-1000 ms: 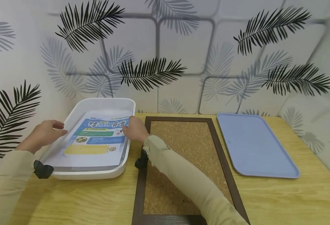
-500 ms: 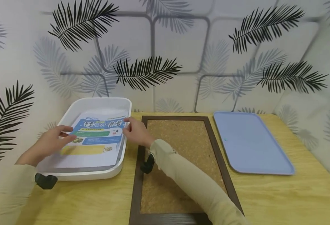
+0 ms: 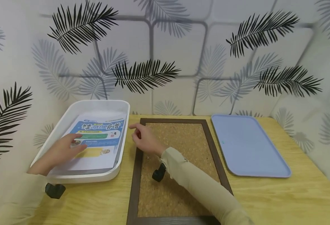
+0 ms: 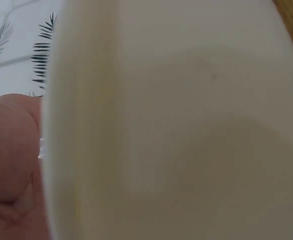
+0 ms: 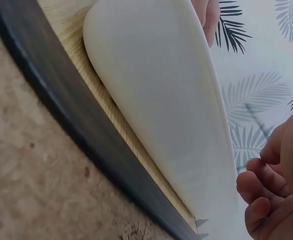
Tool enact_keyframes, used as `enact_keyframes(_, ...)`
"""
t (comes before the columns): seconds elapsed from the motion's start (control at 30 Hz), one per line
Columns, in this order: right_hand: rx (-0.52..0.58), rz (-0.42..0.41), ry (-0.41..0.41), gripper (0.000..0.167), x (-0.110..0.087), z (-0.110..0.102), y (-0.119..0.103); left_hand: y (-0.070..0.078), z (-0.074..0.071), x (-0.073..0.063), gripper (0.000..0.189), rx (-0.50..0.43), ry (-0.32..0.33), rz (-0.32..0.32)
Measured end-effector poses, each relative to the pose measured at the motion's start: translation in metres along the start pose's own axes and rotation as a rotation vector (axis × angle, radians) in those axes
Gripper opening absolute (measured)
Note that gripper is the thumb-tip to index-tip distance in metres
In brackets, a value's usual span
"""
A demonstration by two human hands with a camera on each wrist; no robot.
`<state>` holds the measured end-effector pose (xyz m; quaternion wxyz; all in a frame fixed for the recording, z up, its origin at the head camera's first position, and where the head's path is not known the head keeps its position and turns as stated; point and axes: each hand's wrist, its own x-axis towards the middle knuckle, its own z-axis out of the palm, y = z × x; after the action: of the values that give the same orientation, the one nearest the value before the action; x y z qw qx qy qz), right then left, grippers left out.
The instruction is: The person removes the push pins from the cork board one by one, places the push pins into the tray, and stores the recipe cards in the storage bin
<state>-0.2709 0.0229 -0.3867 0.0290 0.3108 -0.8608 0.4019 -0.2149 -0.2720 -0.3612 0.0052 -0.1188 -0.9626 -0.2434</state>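
In the head view, a white plastic tub (image 3: 83, 179) stands at the left with paper sheets in it. The top sheet (image 3: 98, 143) carries blue, green and yellow print. Over the tub's left part hovers my left hand (image 3: 61, 153), thumb and fingers spread and holding nothing; whether it touches the paper I cannot tell. Just right of the tub, above the corkboard's left edge, my right hand (image 3: 146, 140) is apart from the rim with its fingers loosely curled. The right wrist view shows those fingers (image 5: 259, 182) with nothing in them. The tub's wall (image 4: 186, 125) fills most of the left wrist view.
A dark-framed corkboard (image 3: 179, 140) lies on the wooden table (image 3: 97, 203), right of the tub and partly under my right forearm. Farther right is a flat blue tray (image 3: 249, 143). A leaf-patterned wall (image 3: 179, 50) rises behind the table.
My right hand has left the tub's right rim and moved right, over the corkboard's edge. My left hand has come right from the tub's left side to over the paper.
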Motion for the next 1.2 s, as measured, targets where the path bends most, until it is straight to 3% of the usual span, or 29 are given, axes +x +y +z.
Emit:
enact_keyframes(0.37, -0.035, -0.027, -0.018, 0.031, -0.027, -0.018, 0.012, 0.009, 0.02, 0.001, 0.057, -0.021, 0.017, 0.053)
enact_keyframes(0.6, -0.049, 0.044, 0.008, 0.03, -0.052, -0.038, 0.027, 0.024, 0.032, 0.0, 0.06, -0.012, 0.021, 0.026)
enact_keyframes(0.77, -0.053, 0.103, 0.039, 0.031, -0.074, -0.055, 0.044, 0.036, 0.04, -0.001, 0.061, 0.003, 0.084, 0.05)
enact_keyframes(1.03, -0.108, 0.046, 0.01, 0.033, -0.1, -0.076, 0.052, 0.05, 0.05, -0.007, 0.065, 0.032, 0.157, 0.103)
enact_keyframes(1.2, -0.148, 0.041, 0.046, 0.034, -0.106, -0.084, 0.052, 0.062, 0.052, -0.012, 0.069, 0.068, 0.236, 0.075)
